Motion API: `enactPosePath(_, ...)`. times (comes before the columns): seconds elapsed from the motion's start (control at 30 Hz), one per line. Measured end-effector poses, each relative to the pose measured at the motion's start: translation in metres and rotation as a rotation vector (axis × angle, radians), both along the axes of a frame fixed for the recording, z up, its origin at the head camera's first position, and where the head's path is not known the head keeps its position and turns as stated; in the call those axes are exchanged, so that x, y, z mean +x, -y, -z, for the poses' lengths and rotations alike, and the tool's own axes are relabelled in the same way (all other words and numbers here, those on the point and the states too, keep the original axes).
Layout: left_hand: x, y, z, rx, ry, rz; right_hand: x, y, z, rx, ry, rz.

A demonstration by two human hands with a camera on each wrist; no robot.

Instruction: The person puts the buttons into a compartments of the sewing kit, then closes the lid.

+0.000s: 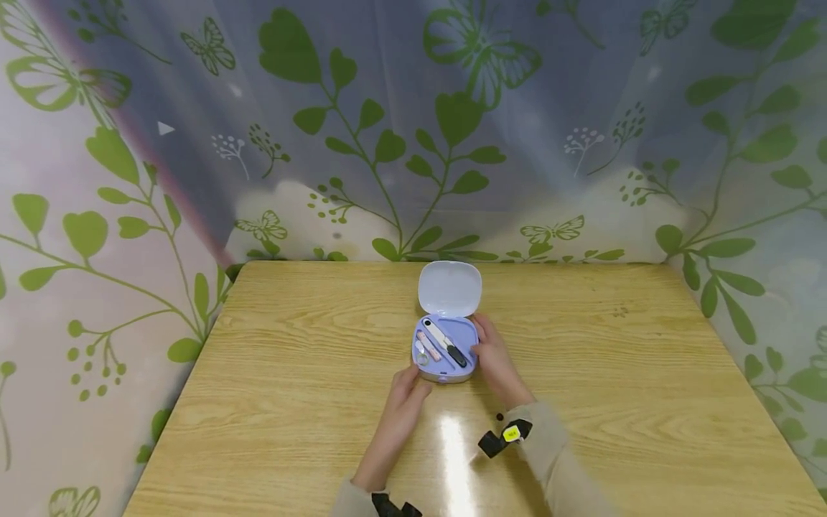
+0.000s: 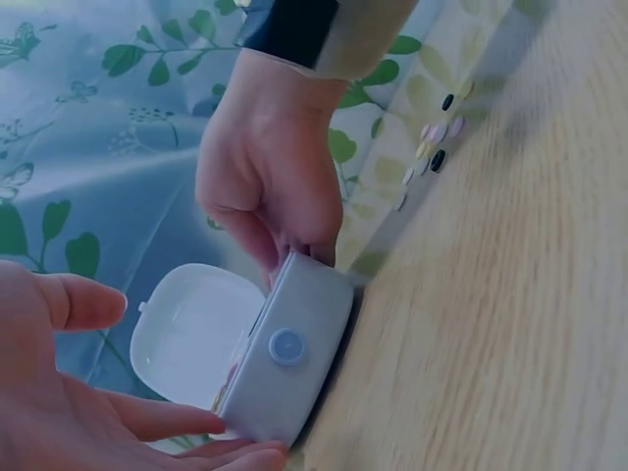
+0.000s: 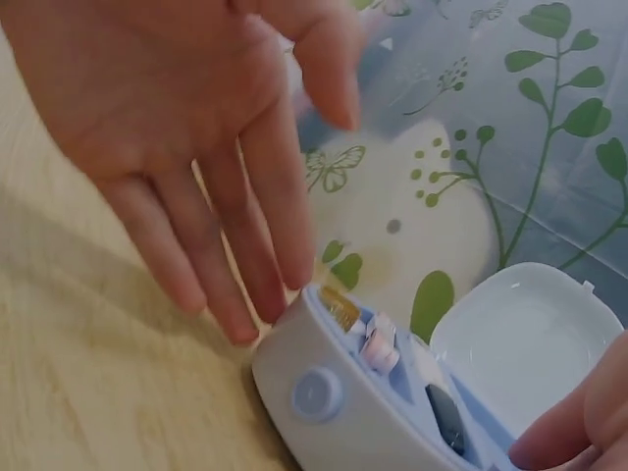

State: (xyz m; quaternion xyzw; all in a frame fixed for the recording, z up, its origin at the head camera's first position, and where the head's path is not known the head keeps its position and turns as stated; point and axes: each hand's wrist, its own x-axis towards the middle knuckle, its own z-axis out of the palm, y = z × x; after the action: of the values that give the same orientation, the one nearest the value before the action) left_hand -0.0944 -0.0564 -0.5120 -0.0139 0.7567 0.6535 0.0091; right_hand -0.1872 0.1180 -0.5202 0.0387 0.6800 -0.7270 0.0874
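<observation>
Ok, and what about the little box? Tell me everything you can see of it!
The box is pale and round-cornered, and looks like smooth plastic. Its whitish lid stands open at the back; a round blue button is on the front. Inside, a blue tray with hollows holds a white-and-black tool and some smaller bits. It sits upright on the wooden table. The right hand grips its right side; the left hand touches its near left corner.

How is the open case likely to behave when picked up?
The case looks like smooth moulded plastic, so it is probably stiff. Its lid stands open behind the body, so it may swing or shift the balance backward. The black-and-white tool lies uncovered in the tray and would likely slide if tilted.
</observation>
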Motion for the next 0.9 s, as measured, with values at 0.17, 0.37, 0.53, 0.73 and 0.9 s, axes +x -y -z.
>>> enactPosePath(0.17,0.005,0.003,-0.004,-0.035,0.003,-0.023,0.004,0.005,0.005,0.008,-0.013,-0.008)
enactPosePath(0.37,0.009,0.010,-0.005,-0.111,0.028,-0.022,0.011,0.009,0.005,-0.019,-0.018,-0.003)
enactPosePath(0.53,0.008,0.017,-0.002,-0.212,0.039,0.018,0.014,0.012,0.006,-0.027,-0.038,0.005)
enactPosePath(0.73,0.001,0.025,0.001,-0.308,0.016,0.049,0.018,0.013,0.007,-0.014,-0.038,0.009)
enactPosePath(0.9,-0.008,0.027,-0.002,-0.348,-0.015,0.075,0.023,0.014,0.006,-0.015,-0.035,0.008)
